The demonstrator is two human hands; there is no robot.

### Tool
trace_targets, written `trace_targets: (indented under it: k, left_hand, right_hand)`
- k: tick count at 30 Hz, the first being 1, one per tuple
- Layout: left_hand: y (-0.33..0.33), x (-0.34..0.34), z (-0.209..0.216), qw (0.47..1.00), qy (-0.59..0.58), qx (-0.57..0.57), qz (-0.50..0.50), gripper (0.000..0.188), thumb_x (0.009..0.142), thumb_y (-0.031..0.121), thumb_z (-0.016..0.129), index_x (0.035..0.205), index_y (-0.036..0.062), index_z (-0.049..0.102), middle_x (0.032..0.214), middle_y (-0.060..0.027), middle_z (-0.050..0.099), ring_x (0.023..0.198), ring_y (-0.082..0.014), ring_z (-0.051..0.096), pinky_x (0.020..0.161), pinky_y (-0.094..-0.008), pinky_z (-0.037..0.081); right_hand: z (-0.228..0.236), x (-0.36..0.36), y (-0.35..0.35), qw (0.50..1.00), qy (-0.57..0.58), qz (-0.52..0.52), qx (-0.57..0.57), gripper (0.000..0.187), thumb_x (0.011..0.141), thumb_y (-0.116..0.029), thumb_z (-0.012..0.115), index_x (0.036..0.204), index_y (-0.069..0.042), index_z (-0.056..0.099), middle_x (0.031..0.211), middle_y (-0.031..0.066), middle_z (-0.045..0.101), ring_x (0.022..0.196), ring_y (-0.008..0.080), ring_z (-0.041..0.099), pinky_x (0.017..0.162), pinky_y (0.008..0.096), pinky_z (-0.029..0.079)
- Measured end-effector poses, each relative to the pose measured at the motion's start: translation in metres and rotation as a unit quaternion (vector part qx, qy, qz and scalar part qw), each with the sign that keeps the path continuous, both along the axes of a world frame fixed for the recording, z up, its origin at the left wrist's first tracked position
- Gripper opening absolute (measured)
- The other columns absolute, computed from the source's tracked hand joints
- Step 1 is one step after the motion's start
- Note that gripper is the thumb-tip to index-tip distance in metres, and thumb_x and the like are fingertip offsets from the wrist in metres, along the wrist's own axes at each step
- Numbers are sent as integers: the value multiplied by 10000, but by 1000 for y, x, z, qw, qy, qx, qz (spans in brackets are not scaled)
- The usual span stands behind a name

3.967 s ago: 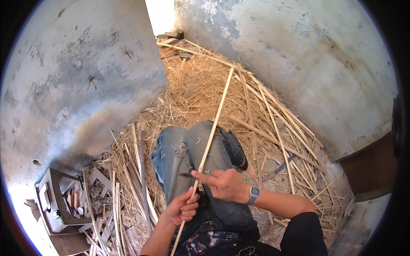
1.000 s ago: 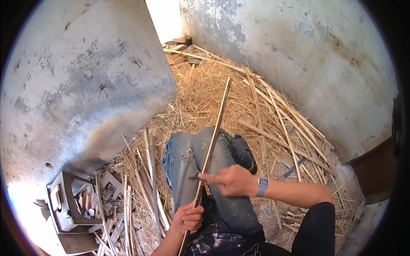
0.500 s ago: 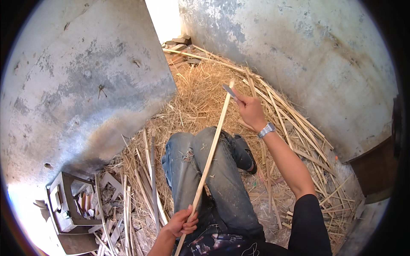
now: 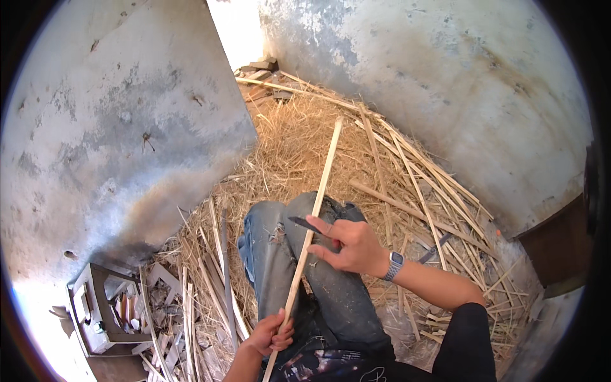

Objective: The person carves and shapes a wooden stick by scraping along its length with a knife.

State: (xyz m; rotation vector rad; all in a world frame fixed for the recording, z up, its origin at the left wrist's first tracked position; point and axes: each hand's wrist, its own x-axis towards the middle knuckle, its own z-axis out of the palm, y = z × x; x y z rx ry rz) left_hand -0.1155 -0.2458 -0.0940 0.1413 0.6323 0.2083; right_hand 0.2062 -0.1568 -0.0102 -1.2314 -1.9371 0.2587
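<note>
A long pale wooden strip [image 4: 328, 164] slants across my jeans-clad thighs, its far end over the shavings and its near end beside my waist. My left hand [image 4: 270, 333] is wrapped round its lower part. Around mid-length, over my knees, my right hand [image 4: 354, 248] grips a knife [image 4: 303, 223]; the handle is hidden in the fingers. The dark blade points left and lies across the strip or just above it. My right thumb is stretched out toward the strip below the blade.
Curly shavings [image 4: 289, 140] cover the floor ahead. Many loose strips [image 4: 433, 178] lie along the right wall [image 4: 439, 76], others at my left. A metal frame box [image 4: 95, 312] stands lower left, beside the left wall [image 4: 127, 127]. Wood blocks [image 4: 261, 67] are piled far ahead.
My right hand has come down along the strip with the knife, from near its far end to over my knees. The left hand keeps its hold.
</note>
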Motion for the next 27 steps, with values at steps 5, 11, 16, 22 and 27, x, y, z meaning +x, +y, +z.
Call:
trace_targets:
  k: [5,11,16,22,27]
  left_hand:
    - [-14,-2,6,996,60,60,4,557,1112,556,419,822,86,496,570,26,333,448,-85,262,397,-259,193]
    - [-42,-39,-4,975,165,147,-14,559,1112,546,439,857,68,576,582,24,412,463,-95,348,428,-262,255]
    - [-51,-65,1,916,303,261,-42,529,1118,509,459,967,51,676,640,22,526,510,-92,463,479,-243,351]
    - [-33,-64,12,778,409,476,-8,382,1113,334,556,1078,8,751,694,-11,649,589,-80,550,547,-273,428]
    - [18,-21,56,581,506,634,64,242,1007,234,717,1160,55,771,710,-124,671,621,-208,648,609,-350,494]
  right_hand:
    - [-21,-14,8,999,-44,16,-18,628,918,-504,770,1466,-227,640,627,47,589,506,208,594,490,351,481]
    - [-30,18,77,992,28,-121,-30,634,910,-507,781,1448,-196,654,590,65,602,525,189,593,521,344,477]
    - [-21,64,120,973,40,-224,41,653,904,-420,817,1469,-152,627,614,44,610,523,131,517,512,311,441]
    - [-10,63,111,955,142,-236,109,621,896,-265,833,1469,-132,633,704,32,620,567,101,505,527,300,439]
    - [4,50,68,965,36,-202,164,641,879,-237,831,1484,-181,627,952,88,692,665,174,608,580,328,518]
